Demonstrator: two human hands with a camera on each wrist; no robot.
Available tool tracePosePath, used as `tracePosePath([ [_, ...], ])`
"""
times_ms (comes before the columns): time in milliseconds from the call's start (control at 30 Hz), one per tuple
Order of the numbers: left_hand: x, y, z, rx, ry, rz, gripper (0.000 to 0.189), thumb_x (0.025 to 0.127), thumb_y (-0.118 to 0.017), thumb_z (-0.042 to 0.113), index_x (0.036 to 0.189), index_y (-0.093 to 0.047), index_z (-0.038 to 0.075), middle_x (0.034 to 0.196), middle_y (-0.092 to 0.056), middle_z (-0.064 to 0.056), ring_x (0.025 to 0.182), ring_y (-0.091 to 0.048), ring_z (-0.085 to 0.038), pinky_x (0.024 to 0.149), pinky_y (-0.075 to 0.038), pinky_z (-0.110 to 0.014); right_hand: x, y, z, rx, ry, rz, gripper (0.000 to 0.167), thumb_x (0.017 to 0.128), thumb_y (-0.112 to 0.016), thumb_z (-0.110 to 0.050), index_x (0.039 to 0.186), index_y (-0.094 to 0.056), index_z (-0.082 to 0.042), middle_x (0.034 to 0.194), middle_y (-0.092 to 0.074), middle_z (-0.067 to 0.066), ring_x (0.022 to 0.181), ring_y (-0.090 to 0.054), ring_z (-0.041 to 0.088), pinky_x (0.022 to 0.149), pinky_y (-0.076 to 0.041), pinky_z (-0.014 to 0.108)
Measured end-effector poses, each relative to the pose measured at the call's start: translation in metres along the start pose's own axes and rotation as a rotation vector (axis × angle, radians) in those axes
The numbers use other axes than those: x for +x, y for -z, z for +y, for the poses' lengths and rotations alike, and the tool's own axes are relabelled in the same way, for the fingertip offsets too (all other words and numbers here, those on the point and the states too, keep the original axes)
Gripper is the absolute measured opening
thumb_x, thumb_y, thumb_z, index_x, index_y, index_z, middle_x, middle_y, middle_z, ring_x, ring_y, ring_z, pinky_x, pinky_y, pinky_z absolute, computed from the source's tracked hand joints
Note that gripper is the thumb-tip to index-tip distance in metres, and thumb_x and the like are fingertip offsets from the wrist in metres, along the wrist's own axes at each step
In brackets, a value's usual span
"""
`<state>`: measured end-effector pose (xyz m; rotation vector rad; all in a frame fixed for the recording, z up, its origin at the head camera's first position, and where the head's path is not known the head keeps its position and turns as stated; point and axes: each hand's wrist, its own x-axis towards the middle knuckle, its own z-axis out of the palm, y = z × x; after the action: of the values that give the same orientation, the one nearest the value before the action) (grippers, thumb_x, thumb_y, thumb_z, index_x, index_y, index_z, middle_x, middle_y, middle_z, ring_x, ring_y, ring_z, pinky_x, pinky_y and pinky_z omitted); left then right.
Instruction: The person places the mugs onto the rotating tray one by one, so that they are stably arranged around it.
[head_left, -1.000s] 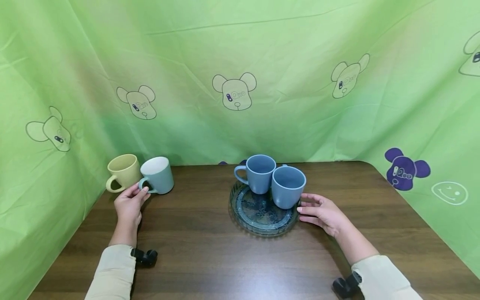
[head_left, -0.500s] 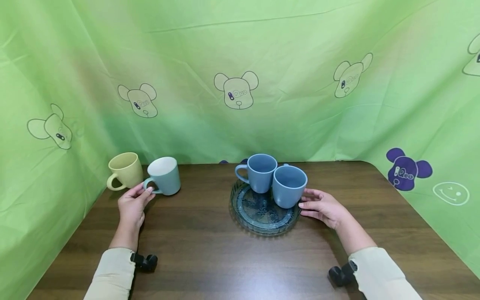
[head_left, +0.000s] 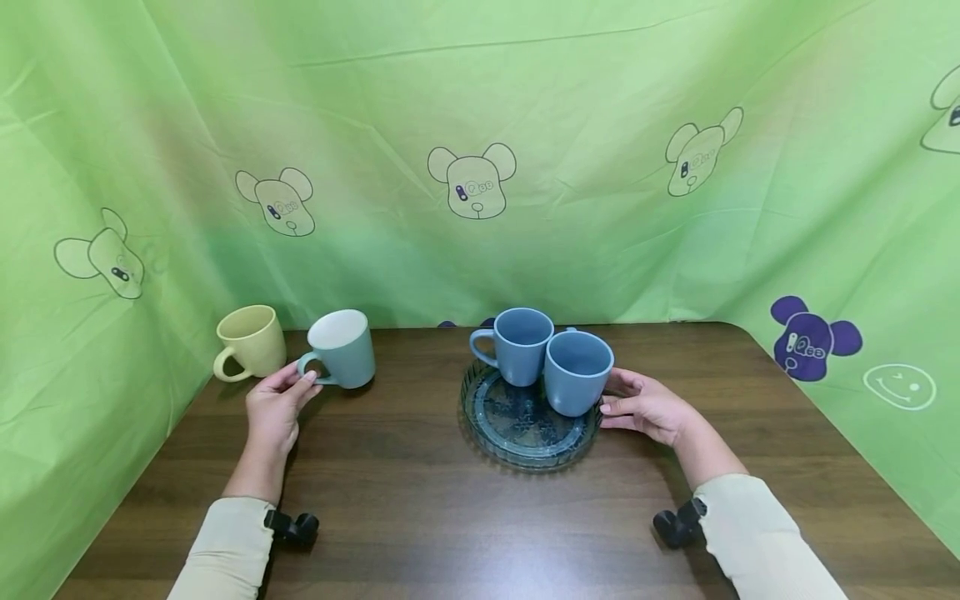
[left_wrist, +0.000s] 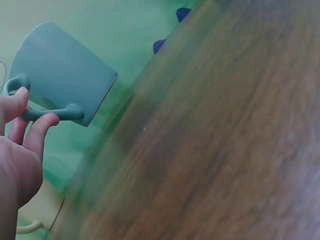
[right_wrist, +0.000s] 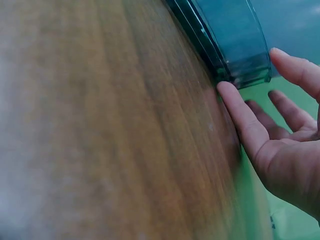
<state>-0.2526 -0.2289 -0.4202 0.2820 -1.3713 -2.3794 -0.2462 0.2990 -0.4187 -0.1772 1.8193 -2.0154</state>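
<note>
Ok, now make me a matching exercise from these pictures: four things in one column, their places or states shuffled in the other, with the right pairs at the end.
Column one
1. Yellow mug
2. Teal mug
3. See-through dish
4. Right hand

Column two
A. bears two blue mugs
B. has its fingers at the edge of the dish
C. is pinched by the left hand
D. is the leftmost mug in the head view

Right pairs
1-D, 2-C, 3-A, 4-B
</note>
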Motion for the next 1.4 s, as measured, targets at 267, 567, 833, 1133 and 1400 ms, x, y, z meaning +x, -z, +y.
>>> tracePosePath([
  [267,-0.007,-0.008,0.000,-0.042,-0.005,-0.060,0.038,0.082,-0.059,-0.025,0.079,-0.076,0.009,0.073,-0.060,-0.005,0.062,-0.068,-0.013,0.062,-0.061,-0.027,0.003,0.005,0.003,0.002,0.012,-0.037,0.084,0.087,-0.059,0.015,0.149,-0.003,0.014,0.148,-0.024,0.031,0.109,-0.056,0.010,0.095,-0.053,0.042],
  [567,-0.011,-0.014,-0.003,-0.057,-0.011,-0.111,0.039,0.083,-0.058,-0.026,0.081,-0.076,0.008,0.076,-0.061,-0.006,0.064,-0.068,-0.013,0.064,-0.061,-0.027,0.002,0.004,0.006,0.014,0.031,-0.031,0.082,0.086,-0.060,0.015,0.147,-0.006,0.016,0.147,-0.025,0.028,0.109,-0.057,0.009,0.095,-0.053,0.040],
  [833,-0.017,-0.021,-0.006,-0.040,-0.009,-0.139,0.037,0.083,-0.060,-0.023,0.082,-0.076,0.010,0.076,-0.061,-0.005,0.066,-0.068,-0.013,0.066,-0.061,-0.028,0.000,0.001,0.006,0.030,0.007,-0.011,0.084,0.087,-0.059,0.015,0.149,-0.003,0.013,0.154,-0.005,0.035,0.109,-0.055,0.008,0.095,-0.053,0.040],
  [1133,-0.024,-0.030,-0.009,-0.027,-0.017,-0.182,0.040,0.084,-0.059,-0.023,0.083,-0.077,0.013,0.078,-0.062,-0.004,0.065,-0.068,-0.012,0.067,-0.061,-0.028,-0.004,-0.004,0.005,0.041,-0.006,0.008,0.083,0.088,-0.055,0.017,0.149,0.000,0.012,0.155,-0.001,0.034,0.107,-0.055,0.005,0.095,-0.054,0.038],
  [1400,-0.029,-0.038,-0.010,-0.016,-0.005,-0.172,0.044,0.083,-0.058,-0.025,0.082,-0.078,0.015,0.076,-0.062,-0.004,0.065,-0.066,-0.011,0.064,-0.061,-0.027,-0.006,-0.007,0.004,0.040,-0.006,0.025,0.085,0.087,-0.056,0.017,0.149,0.001,0.012,0.155,0.000,0.034,0.105,-0.055,0.005,0.093,-0.054,0.037],
])
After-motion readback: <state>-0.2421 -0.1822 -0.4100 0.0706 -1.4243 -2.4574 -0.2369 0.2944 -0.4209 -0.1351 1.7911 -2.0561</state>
